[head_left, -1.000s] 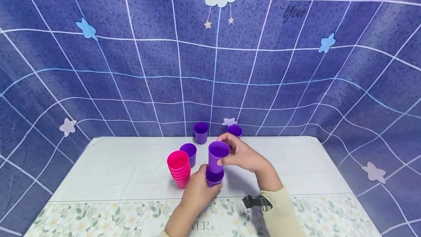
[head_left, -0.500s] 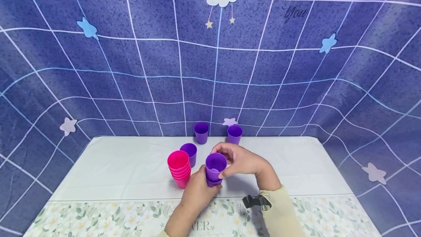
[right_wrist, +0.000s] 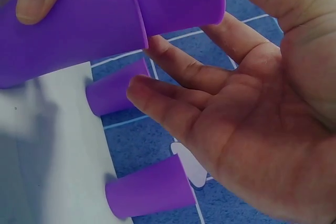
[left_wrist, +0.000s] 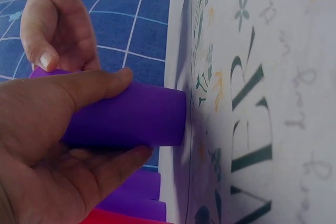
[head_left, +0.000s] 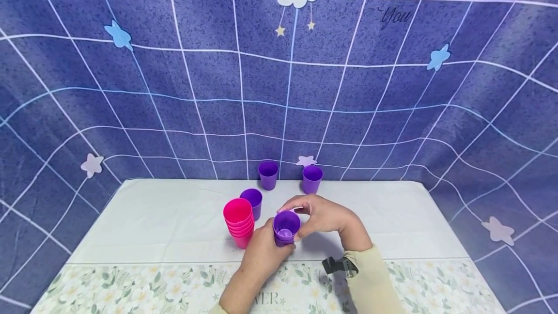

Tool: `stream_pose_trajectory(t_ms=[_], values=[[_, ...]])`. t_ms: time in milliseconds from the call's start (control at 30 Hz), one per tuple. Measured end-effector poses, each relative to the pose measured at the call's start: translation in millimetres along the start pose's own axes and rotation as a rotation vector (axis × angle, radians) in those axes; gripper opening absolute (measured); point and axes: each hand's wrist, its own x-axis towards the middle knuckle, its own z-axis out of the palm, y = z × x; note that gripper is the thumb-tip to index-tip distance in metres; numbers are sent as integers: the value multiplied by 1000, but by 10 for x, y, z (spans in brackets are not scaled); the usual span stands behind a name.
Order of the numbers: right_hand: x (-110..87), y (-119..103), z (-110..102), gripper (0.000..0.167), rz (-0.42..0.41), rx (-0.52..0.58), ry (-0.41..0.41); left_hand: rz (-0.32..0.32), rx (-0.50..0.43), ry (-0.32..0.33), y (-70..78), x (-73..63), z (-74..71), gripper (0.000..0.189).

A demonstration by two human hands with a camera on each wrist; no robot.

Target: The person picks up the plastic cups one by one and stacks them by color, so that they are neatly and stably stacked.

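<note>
In the head view, one purple cup (head_left: 286, 227) sits nested in the mouth of a second one. My left hand (head_left: 264, 251) grips the lower purple cup (left_wrist: 142, 114) around its side, thumb and fingers on opposite faces, and that cup stands upright on the table. My right hand (head_left: 326, 219) holds the upper cup near its rim between thumb and fingers. From the right wrist, the upper cup (right_wrist: 184, 3) projects past the lower cup's rim. A stack of pink cups (head_left: 238, 222) stands just left of my left hand.
Another purple cup (head_left: 252, 202) stands behind the pink stack. Two more, a purple cup (head_left: 268, 176) and a purple cup (head_left: 312, 180), stand at the table's back edge. The white tablecloth (head_left: 165, 227) has a floral front band; a blue curtain (head_left: 209, 81) hangs behind.
My right hand has lowered the upper purple cup, from above the lower cup down into it. The left hand has kept its grip in the same place.
</note>
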Motion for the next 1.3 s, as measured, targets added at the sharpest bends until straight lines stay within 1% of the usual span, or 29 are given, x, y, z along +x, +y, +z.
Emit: stream_pose_trajectory(t_ms=[267,467,567,700,767,800,867,1033,1133,1200,1300], values=[[-14,27,4,67,54,8,-2,8,3,1,-3,10,9,63],[7,30,33,68,134,-6,-5,12,21,19,-25,12,4,61],[20,19,43,69,155,5,-13,12,26,22,-34,11,1,60],[20,16,30,72,152,22,-47,5,23,18,-39,16,0,61],[-8,23,-3,74,156,24,-45,2,20,13,-39,19,0,62],[-31,24,-28,75,155,30,-31,-2,20,10,-39,20,2,63],[-89,25,-88,75,160,44,34,-7,20,3,-36,19,3,63],[-203,36,-222,69,181,74,320,-32,29,1,-34,23,2,62],[-216,46,-263,65,200,93,467,-48,27,-3,-27,24,-2,61],[-208,57,-277,64,200,99,538,-57,23,-8,-25,23,-2,60],[-184,82,-290,64,192,110,616,-57,26,-14,-25,23,3,60]])
